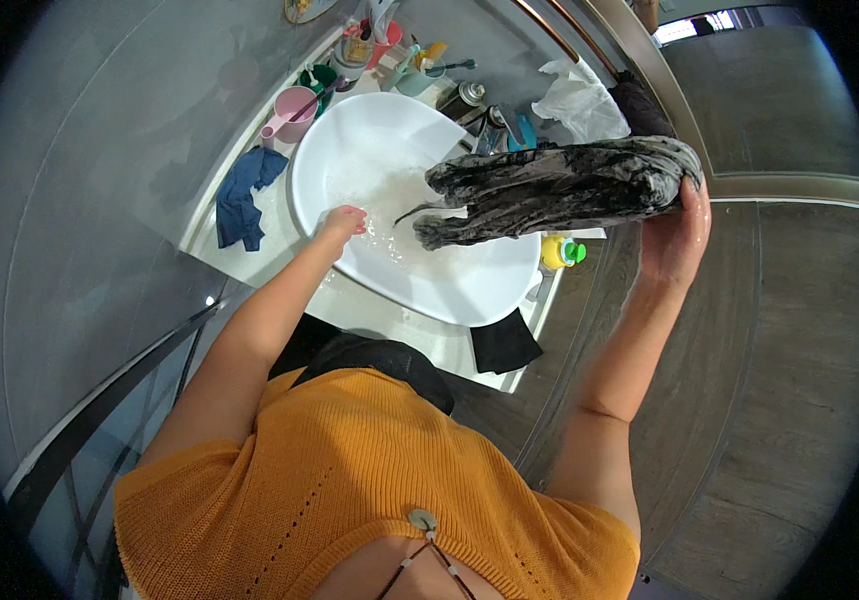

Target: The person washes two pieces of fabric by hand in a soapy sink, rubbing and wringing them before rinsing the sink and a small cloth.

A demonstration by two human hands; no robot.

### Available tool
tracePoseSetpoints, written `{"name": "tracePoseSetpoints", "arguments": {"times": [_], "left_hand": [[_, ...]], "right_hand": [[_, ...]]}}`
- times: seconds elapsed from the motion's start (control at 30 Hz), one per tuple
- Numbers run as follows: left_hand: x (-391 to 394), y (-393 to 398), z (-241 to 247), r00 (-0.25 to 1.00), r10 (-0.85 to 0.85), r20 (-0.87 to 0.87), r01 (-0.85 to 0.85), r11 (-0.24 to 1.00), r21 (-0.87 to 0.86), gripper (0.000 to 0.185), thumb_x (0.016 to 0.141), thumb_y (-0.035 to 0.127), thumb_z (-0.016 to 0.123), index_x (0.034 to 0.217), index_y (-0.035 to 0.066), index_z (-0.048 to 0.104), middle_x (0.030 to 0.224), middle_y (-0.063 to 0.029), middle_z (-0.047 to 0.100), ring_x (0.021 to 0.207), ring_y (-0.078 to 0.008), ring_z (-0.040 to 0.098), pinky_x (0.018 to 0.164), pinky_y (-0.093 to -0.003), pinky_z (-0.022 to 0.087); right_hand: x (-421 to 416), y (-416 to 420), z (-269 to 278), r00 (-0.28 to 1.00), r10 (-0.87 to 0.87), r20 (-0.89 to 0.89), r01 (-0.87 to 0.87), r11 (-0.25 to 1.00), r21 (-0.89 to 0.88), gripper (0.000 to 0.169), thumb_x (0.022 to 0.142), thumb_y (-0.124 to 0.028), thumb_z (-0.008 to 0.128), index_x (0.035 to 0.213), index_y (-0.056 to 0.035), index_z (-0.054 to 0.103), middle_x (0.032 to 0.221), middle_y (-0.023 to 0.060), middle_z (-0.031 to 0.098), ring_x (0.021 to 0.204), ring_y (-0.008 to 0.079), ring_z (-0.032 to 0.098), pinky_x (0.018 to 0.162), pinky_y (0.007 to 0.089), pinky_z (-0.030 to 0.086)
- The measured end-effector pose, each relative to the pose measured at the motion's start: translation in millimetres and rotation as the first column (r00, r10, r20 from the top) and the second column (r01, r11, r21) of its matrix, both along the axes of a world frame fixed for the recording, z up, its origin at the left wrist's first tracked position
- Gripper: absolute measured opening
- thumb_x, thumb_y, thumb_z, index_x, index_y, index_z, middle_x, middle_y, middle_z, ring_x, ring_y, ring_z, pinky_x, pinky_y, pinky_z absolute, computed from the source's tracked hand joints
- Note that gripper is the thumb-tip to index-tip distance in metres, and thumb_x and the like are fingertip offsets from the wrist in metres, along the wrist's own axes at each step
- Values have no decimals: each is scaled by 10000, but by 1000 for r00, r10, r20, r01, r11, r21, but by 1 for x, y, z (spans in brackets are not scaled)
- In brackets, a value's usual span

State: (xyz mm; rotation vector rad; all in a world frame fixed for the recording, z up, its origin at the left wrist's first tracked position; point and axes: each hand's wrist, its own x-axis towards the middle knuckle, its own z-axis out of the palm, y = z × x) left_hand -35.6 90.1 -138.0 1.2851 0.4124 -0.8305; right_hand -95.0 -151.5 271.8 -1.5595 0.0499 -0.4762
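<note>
A wet black garment (564, 187), streaked with pale suds, hangs stretched sideways above the right part of a white washbasin (467, 296). My right hand (675, 236) grips its far right end, beyond the basin's rim. Two bunched ends of the cloth dangle over the bowl, with a thin dark strip between them. My left hand (343, 225) is over the basin's left front edge, fingers curled in, and no object shows in it. Cloudy, sudsy water (392, 225) lies in the bowl, partly hidden by the garment.
A dark blue cloth (245, 199) lies left on the white counter (279, 255); a black cloth (506, 341) drapes over its front right. Behind the basin stand a pink cup (296, 112), other cups and bottles. A yellow bottle with a green cap (563, 252) sits right, near white plastic (583, 101).
</note>
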Motion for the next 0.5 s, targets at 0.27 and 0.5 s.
{"name": "tracePoseSetpoints", "arguments": {"times": [0.27,0.5], "left_hand": [[-2,1,-2,998,-26,53,28,999,-34,207,808,85,542,979,-21,593,878,-92,609,752,-164,597,713,-274,489],[-2,3,-2,1000,27,11,-27,1000,-9,337,791,121,580,1105,7,534,966,-102,591,826,-201,592,782,-312,470]], "right_hand": [[12,17,19,975,-29,-220,-24,972,-235,330,879,-146,564,1165,16,536,1040,68,622,953,138,588,835,287,457],[29,32,-92,801,37,-597,-349,840,-416,272,859,-223,611,1004,0,553,864,30,585,776,109,509,696,267,430]]}}
